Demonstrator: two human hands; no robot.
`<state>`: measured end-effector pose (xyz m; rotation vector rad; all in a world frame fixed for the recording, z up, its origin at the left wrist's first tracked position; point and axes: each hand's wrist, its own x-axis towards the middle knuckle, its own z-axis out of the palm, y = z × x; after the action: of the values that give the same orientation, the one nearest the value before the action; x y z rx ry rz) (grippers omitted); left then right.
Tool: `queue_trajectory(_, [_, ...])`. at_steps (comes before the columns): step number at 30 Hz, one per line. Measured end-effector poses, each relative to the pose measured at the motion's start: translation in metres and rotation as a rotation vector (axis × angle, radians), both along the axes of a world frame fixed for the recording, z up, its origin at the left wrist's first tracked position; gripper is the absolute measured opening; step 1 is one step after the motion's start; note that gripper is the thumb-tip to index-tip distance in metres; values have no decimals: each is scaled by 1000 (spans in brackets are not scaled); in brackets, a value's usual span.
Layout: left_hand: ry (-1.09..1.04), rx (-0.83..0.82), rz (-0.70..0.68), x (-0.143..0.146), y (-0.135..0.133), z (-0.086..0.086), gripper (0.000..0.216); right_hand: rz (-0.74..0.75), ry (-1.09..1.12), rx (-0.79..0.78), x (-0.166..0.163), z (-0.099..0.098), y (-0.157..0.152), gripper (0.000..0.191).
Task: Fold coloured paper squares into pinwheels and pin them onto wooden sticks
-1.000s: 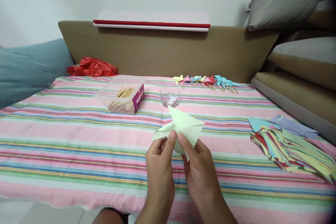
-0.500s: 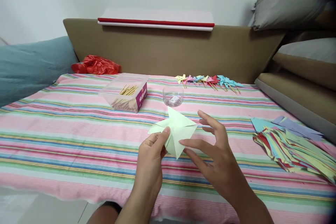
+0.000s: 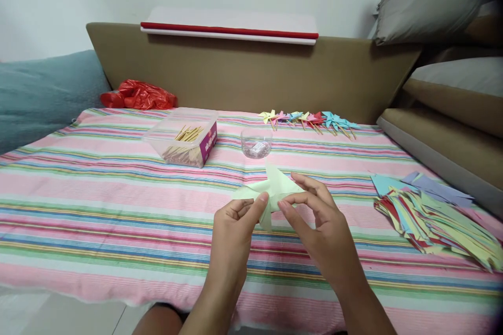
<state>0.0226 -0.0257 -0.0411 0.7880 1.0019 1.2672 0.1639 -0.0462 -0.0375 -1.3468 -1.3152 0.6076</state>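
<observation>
A pale green paper pinwheel without a stick is held up over the striped cloth, its pointed blades spread. My left hand pinches it near the middle, thumb on top. On the other side, my right hand has thumb and fingers closed on the right-hand blade. The fingertips behind the paper are hidden. Just beyond the pinwheel stands a round clear tub with small metallic bits and a white label inside.
A clear plastic box of wooden sticks stands back left. Several finished pinwheels lie at the back. Cut coloured paper is heaped at right. A red plastic bag rests back left, and cushions border the right side.
My right hand has gone from spread fingers beside the pinwheel to gripping its right blade. The pinwheel has shifted slightly right and tilted.
</observation>
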Motion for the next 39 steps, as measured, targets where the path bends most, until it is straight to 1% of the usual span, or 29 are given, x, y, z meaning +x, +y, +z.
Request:
queue_trajectory(4, [10,5,-3,0,-2,2,15,-16,145,-58,-4,-2,3,18])
queue_trajectory(9, [10,-3,-14,1,-2,4,17,-40,227,-50,-9,-4,5,24])
queue_trajectory(12, [1,4,-2,2,-1,3,16,-44,216,-34,-12,-5,6,24])
queue_trajectory(17, [-16,16,11,2,0,2,17,-37,222,-61,-14,-6,6,23])
queue_trajectory(22, [-10,30,-11,3,-1,2,19,-59,231,-45,-15,-8,6,27])
queue_trajectory(27, [18,41,-38,4,-3,4,25,-44,190,-42,-15,-8,6,25])
queue_trajectory(31, [47,36,-3,4,-1,3,30,-38,194,-32,-19,-7,5,27])
queue_trajectory(33, [62,54,0,3,-1,2,32,-50,271,10,-21,-6,5,23])
queue_trajectory(34, [69,64,-4,3,0,1,33,-62,338,41,-21,-4,5,25])
queue_trajectory(36, [92,86,-30,0,0,2,34,-81,491,71,-18,-2,5,38])
queue_trajectory(37, [113,100,-52,-2,0,2,36,-63,557,45,-15,0,5,43])
queue_trajectory(39, [173,124,-107,-5,0,4,38,35,628,-76,-6,3,4,44])
